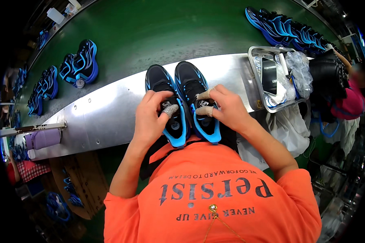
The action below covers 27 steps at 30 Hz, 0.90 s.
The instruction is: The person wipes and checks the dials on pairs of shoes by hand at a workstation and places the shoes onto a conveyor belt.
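Two black sneakers with bright blue trim stand side by side in front of my body, toes pointing away from me. My left hand (pixel 148 115) grips the left sneaker (pixel 158 77) at its tongue and collar, fingers curled, a greyish wrap on the thumb. On the right sneaker (pixel 187 73), my right hand (pixel 229 107) holds the opening by the tongue and collar, with beige covers on its thumb and forefinger. Both heels rest close to my orange shirt. The fingertips partly hide the tongues, and round labels show inside the shoes.
The sneakers stand on a metal ledge (pixel 105 117) beside a green belt (pixel 150 32). More sneakers (pixel 80 62) sit at left and in a row (pixel 271 26) at far right. A clear bin (pixel 253 73) holds a phone and plastic wrap. Nearby are a purple bottle (pixel 44 139) and a co-worker (pixel 351 103).
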Each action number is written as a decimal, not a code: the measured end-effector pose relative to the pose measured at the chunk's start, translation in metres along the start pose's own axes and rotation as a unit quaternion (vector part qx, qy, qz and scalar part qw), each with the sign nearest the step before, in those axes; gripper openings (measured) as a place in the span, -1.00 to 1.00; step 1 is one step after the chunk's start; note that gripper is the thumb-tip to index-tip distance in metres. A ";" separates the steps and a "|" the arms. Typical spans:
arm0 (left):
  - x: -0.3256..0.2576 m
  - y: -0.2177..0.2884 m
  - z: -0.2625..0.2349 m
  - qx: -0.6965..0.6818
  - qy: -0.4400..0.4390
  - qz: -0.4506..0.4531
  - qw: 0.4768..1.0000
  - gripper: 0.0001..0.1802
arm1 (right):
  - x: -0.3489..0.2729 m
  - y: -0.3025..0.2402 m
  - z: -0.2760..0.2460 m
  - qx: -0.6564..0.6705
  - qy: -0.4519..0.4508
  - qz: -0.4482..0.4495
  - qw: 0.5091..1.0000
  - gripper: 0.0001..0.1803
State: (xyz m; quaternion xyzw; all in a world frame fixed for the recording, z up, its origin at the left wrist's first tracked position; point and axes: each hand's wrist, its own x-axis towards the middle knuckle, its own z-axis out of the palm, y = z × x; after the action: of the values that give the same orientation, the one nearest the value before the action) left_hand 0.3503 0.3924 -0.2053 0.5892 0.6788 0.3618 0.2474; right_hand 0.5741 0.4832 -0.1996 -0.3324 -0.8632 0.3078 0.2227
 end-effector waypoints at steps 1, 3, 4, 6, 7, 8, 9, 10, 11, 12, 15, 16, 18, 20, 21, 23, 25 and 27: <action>0.001 -0.007 -0.005 -0.042 -0.048 0.009 0.998 -0.50 | 0.002 -0.002 -0.004 0.023 -0.020 0.028 0.999 -0.68; -0.004 -0.024 -0.008 -0.073 -0.056 0.024 0.995 -0.49 | 0.004 -0.006 -0.008 0.065 -0.044 0.050 0.996 -0.69; -0.006 -0.028 -0.010 -0.104 -0.066 0.040 0.992 -0.47 | 0.006 -0.009 -0.009 0.065 -0.046 0.048 0.996 -0.69; -0.008 -0.023 -0.007 -0.069 -0.045 0.028 0.996 -0.48 | 0.009 -0.015 -0.010 0.070 -0.039 0.047 0.996 -0.73; -0.008 -0.015 -0.005 -0.034 -0.025 0.017 0.999 -0.50 | 0.010 -0.014 -0.008 0.070 -0.040 0.047 0.996 -0.73; -0.008 -0.011 -0.005 0.001 -0.006 0.007 1.000 -0.51 | 0.010 -0.013 -0.006 0.072 -0.045 0.042 0.996 -0.75; -0.007 -0.011 -0.010 -0.004 -0.028 0.014 0.999 -0.53 | 0.011 -0.012 -0.004 0.074 -0.050 0.037 0.995 -0.76; -0.006 -0.017 -0.013 -0.003 -0.027 0.013 1.000 -0.53 | 0.012 -0.014 -0.004 0.075 -0.051 0.035 0.995 -0.76; -0.005 -0.029 -0.018 -0.069 -0.062 0.014 0.996 -0.54 | 0.012 -0.016 -0.005 0.074 -0.054 0.037 0.995 -0.77; -0.003 -0.031 -0.021 -0.135 -0.098 0.016 0.986 -0.55 | 0.013 -0.017 -0.006 0.073 -0.057 0.040 0.995 -0.78; -0.009 -0.020 -0.021 -0.051 -0.052 0.041 0.997 -0.55 | 0.016 -0.019 -0.007 0.076 -0.050 0.051 0.995 -0.80; -0.010 -0.016 -0.017 0.014 -0.013 0.047 0.999 -0.53 | 0.017 -0.020 -0.006 0.076 -0.051 0.050 0.995 -0.80; -0.009 -0.017 -0.015 0.013 0.001 0.026 1.000 -0.51 | 0.018 -0.020 -0.003 0.070 -0.058 0.024 0.996 -0.81; -0.003 -0.024 -0.022 -0.077 -0.080 0.000 0.994 -0.53 | 0.018 -0.021 -0.002 0.065 -0.058 0.027 0.996 -0.81; 0.000 -0.035 -0.025 -0.169 -0.116 -0.010 0.979 -0.55 | 0.019 -0.023 -0.003 0.060 -0.059 0.026 0.996 -0.81; -0.006 -0.047 -0.031 -0.169 -0.136 0.004 0.976 -0.55 | 0.021 -0.027 -0.004 0.079 -0.065 0.039 0.994 -0.82; -0.007 -0.045 -0.034 -0.130 -0.156 0.034 0.979 -0.53 | 0.023 -0.027 -0.001 0.097 -0.068 0.054 0.991 -0.82; -0.013 -0.035 -0.025 -0.066 -0.093 0.063 0.992 -0.53 | 0.026 -0.027 0.005 0.079 -0.064 0.016 0.995 -0.83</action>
State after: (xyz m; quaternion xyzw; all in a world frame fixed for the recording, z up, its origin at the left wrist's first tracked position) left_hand 0.3121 0.3729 -0.2181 0.6442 0.5894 0.3637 0.3245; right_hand 0.5416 0.4834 -0.1799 -0.3069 -0.8432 0.3994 0.1880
